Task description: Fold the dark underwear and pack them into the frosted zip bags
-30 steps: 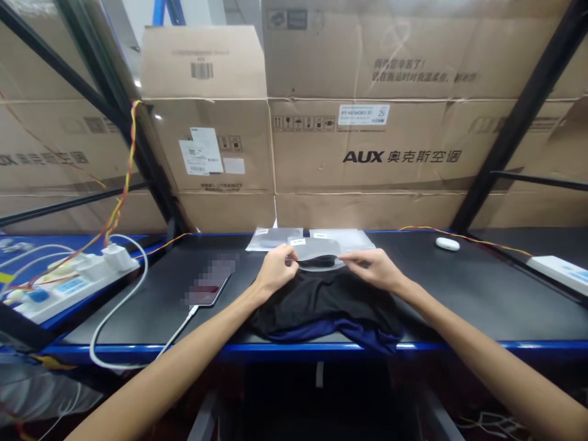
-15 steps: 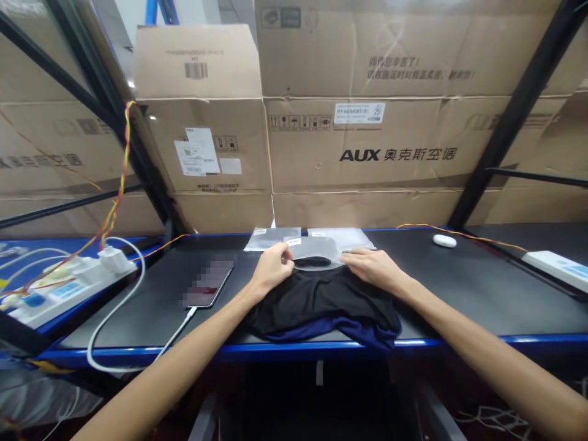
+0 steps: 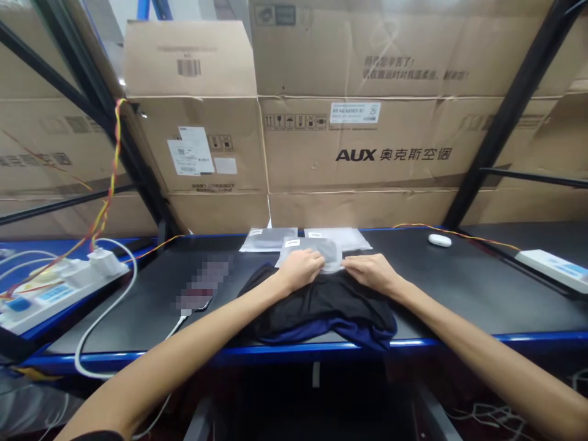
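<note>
A frosted plastic bag [image 3: 327, 246] with a white label lies on the table, its mouth toward me. My left hand [image 3: 301, 269] is closed on the near edge of this bag, around the middle of its mouth. At the right corner of the mouth, my right hand [image 3: 371, 273] pinches the bag with the fingers pressed together. A black garment with navy blue parts [image 3: 316, 303] lies bunched below both hands, close to the table's front edge. My left hand and forearm cover part of the garment and the bag's lower left side.
Two more labelled bags [image 3: 269, 240] lie behind. On the left are a phone [image 3: 202, 291] with a white charging cable and a power strip [image 3: 59, 288]. A white earphone-like case [image 3: 440, 240] and another power strip [image 3: 554, 267] sit right. Large cardboard [image 3: 390, 171] stands behind the table.
My left hand has moved right, from the bag's left corner to the middle of its mouth. My right hand stays at the right corner. The view has shifted slightly.
</note>
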`<state>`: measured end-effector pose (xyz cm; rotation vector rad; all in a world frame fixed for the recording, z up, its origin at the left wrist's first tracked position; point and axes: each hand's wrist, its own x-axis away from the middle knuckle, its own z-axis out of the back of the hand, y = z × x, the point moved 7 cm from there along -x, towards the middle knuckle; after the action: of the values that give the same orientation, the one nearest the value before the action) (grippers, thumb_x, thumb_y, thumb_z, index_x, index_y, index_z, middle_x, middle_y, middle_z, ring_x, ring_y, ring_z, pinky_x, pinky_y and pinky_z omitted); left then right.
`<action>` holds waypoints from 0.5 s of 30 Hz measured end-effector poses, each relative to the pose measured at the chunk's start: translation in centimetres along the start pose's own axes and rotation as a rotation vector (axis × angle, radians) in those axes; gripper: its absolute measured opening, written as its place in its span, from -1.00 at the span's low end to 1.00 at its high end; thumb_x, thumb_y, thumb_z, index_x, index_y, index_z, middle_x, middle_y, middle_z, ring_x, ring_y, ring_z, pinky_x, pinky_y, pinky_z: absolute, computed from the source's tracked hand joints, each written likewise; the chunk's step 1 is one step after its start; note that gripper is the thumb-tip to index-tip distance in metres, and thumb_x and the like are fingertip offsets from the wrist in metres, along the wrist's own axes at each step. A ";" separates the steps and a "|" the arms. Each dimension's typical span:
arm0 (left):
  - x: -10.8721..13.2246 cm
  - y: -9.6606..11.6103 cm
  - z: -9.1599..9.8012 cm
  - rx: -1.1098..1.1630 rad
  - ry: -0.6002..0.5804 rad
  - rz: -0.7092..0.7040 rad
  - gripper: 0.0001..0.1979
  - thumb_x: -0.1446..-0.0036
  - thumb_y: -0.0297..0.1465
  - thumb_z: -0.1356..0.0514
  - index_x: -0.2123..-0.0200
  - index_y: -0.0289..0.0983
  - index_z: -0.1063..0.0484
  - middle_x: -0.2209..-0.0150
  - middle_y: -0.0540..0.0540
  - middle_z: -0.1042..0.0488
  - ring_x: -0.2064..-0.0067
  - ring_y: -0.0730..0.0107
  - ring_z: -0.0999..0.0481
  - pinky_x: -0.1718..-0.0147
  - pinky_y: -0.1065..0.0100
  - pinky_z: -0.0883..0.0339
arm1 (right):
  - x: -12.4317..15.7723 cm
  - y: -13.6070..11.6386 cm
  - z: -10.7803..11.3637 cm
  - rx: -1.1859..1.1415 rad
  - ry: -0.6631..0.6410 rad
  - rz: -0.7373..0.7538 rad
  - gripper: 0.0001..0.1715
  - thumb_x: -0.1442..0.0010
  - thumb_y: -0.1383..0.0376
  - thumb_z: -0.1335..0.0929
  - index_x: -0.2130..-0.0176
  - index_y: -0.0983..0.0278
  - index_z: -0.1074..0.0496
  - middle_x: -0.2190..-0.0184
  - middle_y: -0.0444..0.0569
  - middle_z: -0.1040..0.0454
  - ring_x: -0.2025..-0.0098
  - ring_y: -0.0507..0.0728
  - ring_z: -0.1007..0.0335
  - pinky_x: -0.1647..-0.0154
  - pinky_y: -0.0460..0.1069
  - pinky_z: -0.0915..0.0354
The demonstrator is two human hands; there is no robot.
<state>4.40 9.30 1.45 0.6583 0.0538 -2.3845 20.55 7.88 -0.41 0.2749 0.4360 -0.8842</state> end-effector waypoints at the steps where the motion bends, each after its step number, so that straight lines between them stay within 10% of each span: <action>1: -0.1 0.3 -0.3 -0.060 -0.035 -0.032 -0.86 -0.13 -0.55 -0.16 0.37 -0.23 -0.48 0.32 -0.14 -0.52 0.25 0.16 -0.49 0.26 0.27 -0.39 | 0.0 0.1 0.0 -0.019 0.003 -0.002 -0.67 -0.33 0.30 -0.25 0.12 0.18 -0.60 0.13 -0.03 -0.64 0.15 0.16 -0.60 0.18 -0.03 -0.42; 15: -0.3 3.1 -1.0 -0.241 -0.016 -0.116 -0.76 -0.35 -0.29 -0.05 0.10 -0.18 -0.50 0.25 -0.10 -0.54 0.31 0.26 -0.52 0.37 0.33 -0.30 | 0.0 -0.6 0.6 -0.028 0.120 -0.009 -0.69 -0.32 0.28 -0.27 0.25 0.19 -0.61 0.32 -0.07 -0.67 0.33 0.11 -0.59 0.35 -0.09 -0.30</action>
<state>6.93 7.28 1.18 0.5338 0.3749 -2.4415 20.23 7.29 0.03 0.3013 0.5604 -0.8726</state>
